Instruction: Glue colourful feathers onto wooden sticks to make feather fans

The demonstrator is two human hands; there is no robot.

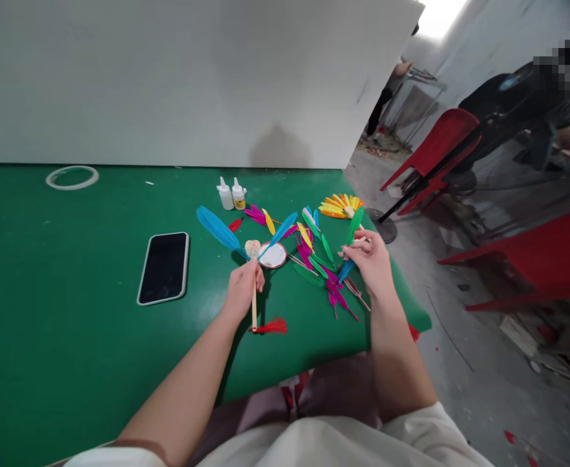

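My left hand is closed round the wooden handle of a feather fan, held upright above the table. Two blue feathers spread from its heart-shaped head, one to each side, and a red tassel hangs at the handle's lower end. To the right, my right hand pinches a green feather that points up. Below and beside that hand lies a loose pile of magenta, green, blue and yellow feathers. Behind the fan, partly covered by it, is a small round white dish with a red rim.
Two white glue bottles stand toward the back of the green table. A yellow-orange feather fan lies near the right edge. Left are a phone and a tape ring. Red chairs and another person are at right.
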